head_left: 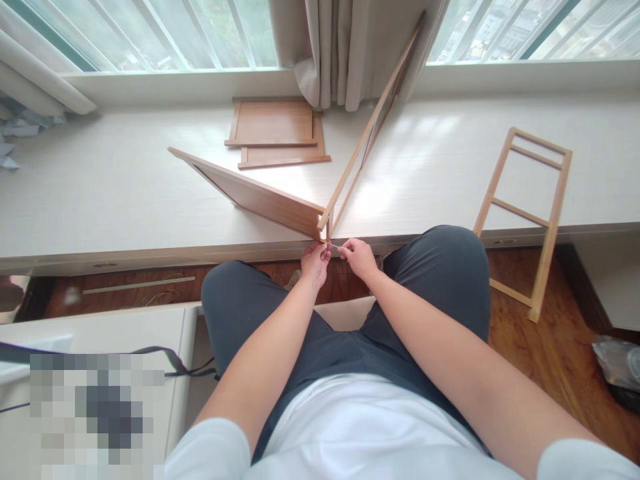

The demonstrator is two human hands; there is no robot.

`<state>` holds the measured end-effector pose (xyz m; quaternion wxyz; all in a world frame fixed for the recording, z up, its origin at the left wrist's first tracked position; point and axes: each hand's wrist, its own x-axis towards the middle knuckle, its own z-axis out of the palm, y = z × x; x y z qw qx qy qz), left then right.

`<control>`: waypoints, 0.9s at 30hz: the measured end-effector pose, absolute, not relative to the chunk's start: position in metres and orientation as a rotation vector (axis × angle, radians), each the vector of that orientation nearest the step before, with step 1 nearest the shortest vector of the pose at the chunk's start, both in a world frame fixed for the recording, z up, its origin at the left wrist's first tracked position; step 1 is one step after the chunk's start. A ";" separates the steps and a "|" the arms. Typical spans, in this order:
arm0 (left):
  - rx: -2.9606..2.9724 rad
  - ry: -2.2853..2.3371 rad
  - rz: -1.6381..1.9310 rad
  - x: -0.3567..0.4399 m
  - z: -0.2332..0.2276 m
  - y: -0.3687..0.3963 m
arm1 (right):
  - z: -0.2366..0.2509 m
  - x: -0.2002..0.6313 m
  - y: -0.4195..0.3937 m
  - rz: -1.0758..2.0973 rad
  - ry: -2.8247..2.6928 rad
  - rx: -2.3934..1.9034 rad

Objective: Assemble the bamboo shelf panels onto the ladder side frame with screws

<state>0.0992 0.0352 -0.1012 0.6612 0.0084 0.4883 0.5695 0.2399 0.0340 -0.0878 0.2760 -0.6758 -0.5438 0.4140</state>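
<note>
Both forearms reach forward over the dark trousers to the front edge of the pale wooden surface [100, 193]. At this edge the left hand [315, 261] and the right hand [357, 257] pinch, with fingers nearly closed, a small thin piece [334, 247]; what it is I cannot tell. It sits at the corner where the flat brown wooden panel [250, 193] meets the light wooden frame [367, 130]. The frame leans steeply against the curtain [340, 47], so a push may tip it, or the joint may slip off the edge.
</note>
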 end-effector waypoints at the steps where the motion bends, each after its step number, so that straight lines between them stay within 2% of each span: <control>1: 0.018 1.104 1.290 0.099 -0.101 0.035 | -0.089 0.240 0.034 1.128 -1.449 -1.813; 20: 0.002 1.120 1.287 0.100 -0.097 0.035 | -0.093 0.234 0.039 1.578 -1.040 -1.720; 27: 0.017 1.121 1.278 0.100 -0.095 0.035 | -0.093 0.231 0.038 1.652 -0.994 -1.708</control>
